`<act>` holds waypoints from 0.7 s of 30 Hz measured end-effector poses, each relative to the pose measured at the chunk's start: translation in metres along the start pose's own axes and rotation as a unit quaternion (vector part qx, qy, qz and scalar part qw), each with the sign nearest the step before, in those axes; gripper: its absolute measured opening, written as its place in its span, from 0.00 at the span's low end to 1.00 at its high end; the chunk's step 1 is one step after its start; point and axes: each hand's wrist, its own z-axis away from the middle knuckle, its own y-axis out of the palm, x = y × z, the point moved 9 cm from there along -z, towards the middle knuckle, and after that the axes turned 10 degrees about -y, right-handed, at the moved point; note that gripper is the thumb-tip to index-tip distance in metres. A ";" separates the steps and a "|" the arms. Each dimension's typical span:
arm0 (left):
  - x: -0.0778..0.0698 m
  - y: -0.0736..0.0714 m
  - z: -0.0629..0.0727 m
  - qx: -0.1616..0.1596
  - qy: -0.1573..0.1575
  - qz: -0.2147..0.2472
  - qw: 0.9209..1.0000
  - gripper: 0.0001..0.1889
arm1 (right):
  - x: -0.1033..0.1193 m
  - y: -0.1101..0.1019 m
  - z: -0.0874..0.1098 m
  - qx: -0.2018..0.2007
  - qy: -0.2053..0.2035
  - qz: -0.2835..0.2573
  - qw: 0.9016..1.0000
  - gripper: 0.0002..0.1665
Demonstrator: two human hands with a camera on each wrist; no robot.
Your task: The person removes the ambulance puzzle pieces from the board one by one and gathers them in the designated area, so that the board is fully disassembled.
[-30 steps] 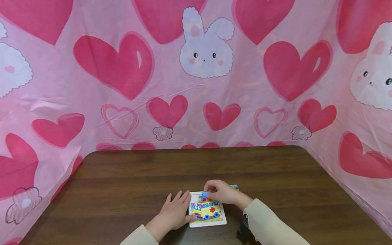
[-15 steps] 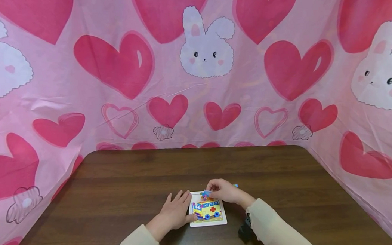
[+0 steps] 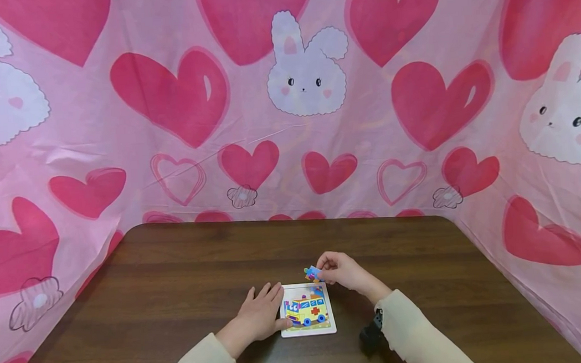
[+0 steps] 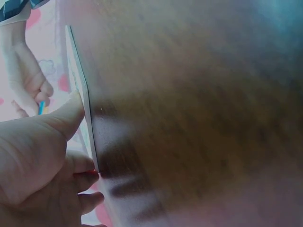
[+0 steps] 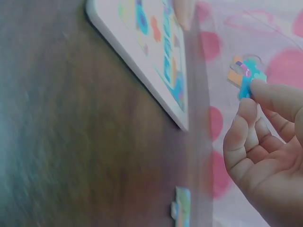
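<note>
A white-framed jigsaw board (image 3: 310, 332) with a yellow ambulance picture lies on the table. Its upper part lacks the picture at the left, showing pale backing. My left hand (image 3: 261, 315) rests at the board's left side, fingers spread and straight, the thumb lying over the frame's edge. Just beyond the far edge of the board, my right hand (image 3: 343, 272) pinches a blue jigsaw piece (image 3: 313, 273) between thumb and fingertips. That piece is raised, apart from the board, with orange and purple on it in the right wrist view.
Another jigsaw piece (image 5: 182, 208) lies on the table to the board's right in the right wrist view; the right arm hides it in the head view. The brown wooden table (image 3: 200, 264) ends at a pink heart-and-rabbit curtain (image 3: 251, 117). A black device (image 3: 371, 336) sits at my right wrist.
My right hand has lifted the blue jigsaw piece off the board's upper part and moved it away, up and to the right. My left hand has stayed in place.
</note>
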 end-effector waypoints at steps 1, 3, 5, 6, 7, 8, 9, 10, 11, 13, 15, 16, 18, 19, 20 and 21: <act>0.000 0.000 0.000 0.000 0.000 0.000 1.000 0.39 | 0.000 -0.004 0.000 -0.004 0.001 -0.001 1.000 0.07; 0.000 0.000 0.000 0.000 0.001 0.000 1.000 0.39 | 0.000 -0.011 0.002 -0.013 0.004 -0.002 1.000 0.07; 0.000 -0.001 0.000 0.001 0.001 -0.001 1.000 0.39 | 0.001 -0.019 0.004 -0.020 0.004 0.001 1.000 0.07; 0.000 -0.001 0.000 0.002 0.001 -0.002 1.000 0.39 | 0.003 -0.022 0.005 -0.023 0.005 0.000 1.000 0.06; 0.000 0.000 0.000 0.002 0.001 -0.001 1.000 0.40 | 0.007 -0.026 0.007 -0.026 0.007 0.000 1.000 0.06; 0.000 0.000 0.000 0.002 0.001 -0.002 1.000 0.40 | 0.011 -0.029 0.010 -0.027 0.010 0.002 1.000 0.06; 0.000 -0.001 0.000 0.001 0.002 -0.001 1.000 0.40 | 0.017 -0.032 0.013 -0.029 0.011 0.005 1.000 0.06; 0.000 -0.001 0.000 0.001 0.002 -0.001 1.000 0.40 | 0.021 -0.035 0.014 -0.030 0.012 0.007 0.999 0.06; -0.001 -0.001 0.001 0.001 0.002 0.000 1.000 0.40 | 0.020 -0.039 0.015 -0.033 0.014 0.008 0.999 0.06; -0.001 -0.002 0.001 0.001 0.003 0.003 1.000 0.39 | 0.015 -0.047 0.017 -0.038 0.020 0.013 0.999 0.06; -0.001 -0.003 0.002 0.002 0.003 0.005 1.000 0.39 | 0.004 -0.055 0.018 -0.044 0.023 0.022 0.999 0.06; -0.001 -0.003 0.002 0.003 0.003 0.006 1.000 0.39 | -0.003 -0.059 0.018 -0.045 0.021 0.024 0.998 0.07; -0.001 -0.003 0.002 0.005 0.003 0.005 1.000 0.39 | -0.011 -0.065 0.020 -0.049 0.026 0.033 0.998 0.07; -0.001 -0.003 0.002 0.005 0.003 0.004 1.000 0.39 | -0.012 -0.068 0.022 -0.049 0.025 0.035 0.998 0.07; -0.001 -0.003 0.002 0.005 0.003 0.003 1.000 0.39 | -0.015 -0.070 0.023 -0.050 0.027 0.037 0.998 0.07; -0.001 -0.002 0.002 0.005 0.003 0.002 1.000 0.39 | -0.017 -0.073 0.025 -0.050 0.029 0.039 0.998 0.07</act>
